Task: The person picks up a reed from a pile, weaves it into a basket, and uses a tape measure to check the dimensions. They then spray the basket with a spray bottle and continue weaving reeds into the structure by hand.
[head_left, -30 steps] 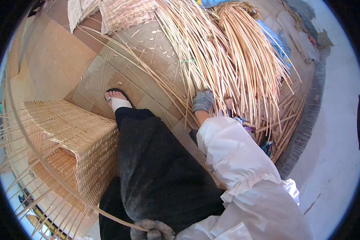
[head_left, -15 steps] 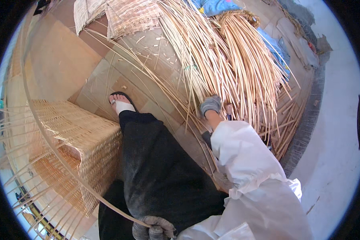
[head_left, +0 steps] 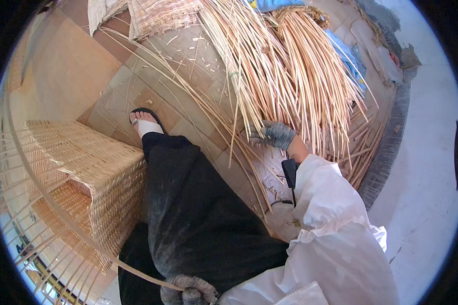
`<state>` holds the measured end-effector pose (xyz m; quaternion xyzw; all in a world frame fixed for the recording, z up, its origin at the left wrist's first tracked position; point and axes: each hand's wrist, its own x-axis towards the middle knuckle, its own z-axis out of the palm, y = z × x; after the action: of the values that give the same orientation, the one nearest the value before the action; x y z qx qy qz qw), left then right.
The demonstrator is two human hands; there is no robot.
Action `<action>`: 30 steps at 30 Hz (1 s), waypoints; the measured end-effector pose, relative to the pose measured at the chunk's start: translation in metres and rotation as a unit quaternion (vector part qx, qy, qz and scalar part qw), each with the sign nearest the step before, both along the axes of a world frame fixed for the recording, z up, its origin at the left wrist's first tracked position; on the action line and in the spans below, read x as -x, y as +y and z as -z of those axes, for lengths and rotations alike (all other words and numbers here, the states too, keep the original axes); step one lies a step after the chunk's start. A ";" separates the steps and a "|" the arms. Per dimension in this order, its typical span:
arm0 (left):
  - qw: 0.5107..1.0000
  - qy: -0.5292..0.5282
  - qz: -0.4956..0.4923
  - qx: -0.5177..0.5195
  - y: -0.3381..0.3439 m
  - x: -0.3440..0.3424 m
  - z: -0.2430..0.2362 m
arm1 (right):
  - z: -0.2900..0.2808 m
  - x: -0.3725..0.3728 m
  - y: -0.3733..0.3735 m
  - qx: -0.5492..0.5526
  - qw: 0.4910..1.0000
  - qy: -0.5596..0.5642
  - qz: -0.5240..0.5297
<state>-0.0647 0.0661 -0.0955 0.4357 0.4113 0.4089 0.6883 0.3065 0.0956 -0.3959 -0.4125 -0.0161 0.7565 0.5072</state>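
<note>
My left hand [head_left: 188, 288], in a grey glove at the bottom edge, is closed around a long curved pale strip [head_left: 84, 234] of a frame with many thin rods sticking out. My right hand [head_left: 273, 135], gloved, has its fingers stretched out and apart at the lower ends of a large pile of loose pale rods [head_left: 313, 76], touching some. A black object with a thin stem [head_left: 289, 173] shows below my right wrist; what it is, I cannot tell.
A woven box-shaped basket [head_left: 114, 183] stands left of my black-clad leg and sandalled foot [head_left: 147, 122]. Woven mats [head_left: 163, 18] lie at the top, blue cloth [head_left: 351, 61] beside the rods. Short cane pieces [head_left: 371, 142] lie along the white wall [head_left: 427, 168] at right.
My right hand has shifted down and then right, its fingers now stretched leftward. The black object under its wrist shows more fully. My left hand still grips the strip.
</note>
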 end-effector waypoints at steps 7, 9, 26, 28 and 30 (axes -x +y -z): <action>1.000 0.012 -0.001 -0.022 -0.002 -0.003 0.000 | 0.014 -0.005 -0.004 -0.026 0.999 -0.006 -0.020; 1.000 0.016 0.007 -0.010 -0.002 -0.002 0.000 | 0.013 -0.007 -0.002 -0.077 0.950 -0.257 -0.160; 0.917 0.321 0.000 -0.237 0.000 -0.029 -0.007 | -0.095 0.019 -0.123 0.019 0.446 -0.888 -0.110; 0.967 0.234 -0.029 -0.093 -0.002 -0.031 -0.012 | -0.125 -0.015 -0.121 0.066 0.325 -0.943 -0.036; 0.987 0.137 -0.056 0.055 -0.001 -0.033 -0.018 | -0.144 -0.050 -0.114 0.127 0.197 -0.972 -0.025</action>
<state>-0.0318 0.0654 -0.0779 0.4253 0.5477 0.3600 0.6241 0.3565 -0.0182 -0.2516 -0.8805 -0.4103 -0.2370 0.0125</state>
